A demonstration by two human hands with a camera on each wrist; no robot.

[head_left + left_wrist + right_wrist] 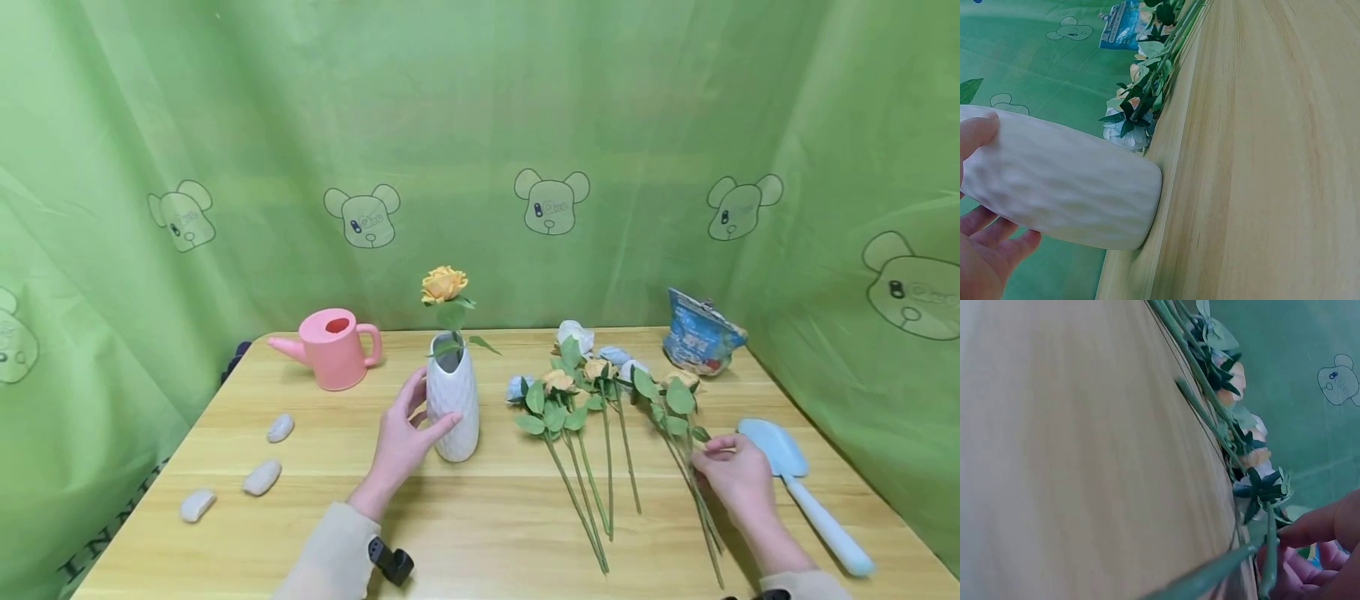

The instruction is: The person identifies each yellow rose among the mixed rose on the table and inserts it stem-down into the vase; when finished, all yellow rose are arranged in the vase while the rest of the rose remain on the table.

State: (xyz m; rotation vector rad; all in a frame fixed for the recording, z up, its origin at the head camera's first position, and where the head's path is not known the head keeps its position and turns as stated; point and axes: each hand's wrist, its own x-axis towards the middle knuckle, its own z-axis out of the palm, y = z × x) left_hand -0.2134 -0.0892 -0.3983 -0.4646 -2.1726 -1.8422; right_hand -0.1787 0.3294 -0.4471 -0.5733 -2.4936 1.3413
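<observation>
Three stones (262,477) lie apart at the left of the wooden table (495,533). Behind them, near the green curtain (465,125), stands a pink watering can (333,354), its spout pointing left. Next, the left hand (403,439) holds a white vase (455,408), thumb and fingers spread wide around its side. The vase stands upright on the table with one orange flower (444,285) in it. Right of it, a loose spread of flowers (558,381) lies between the vase and the right hand (738,475), stems towards the person. The right hand pinches a stem of the rightmost flowers (678,381), thumb and fingertips nearly closed; how many stems it has, I cannot tell. A blue bag (701,336) stands behind these flowers, and a light-blue shovel (776,450) lies just beside the right hand.
</observation>
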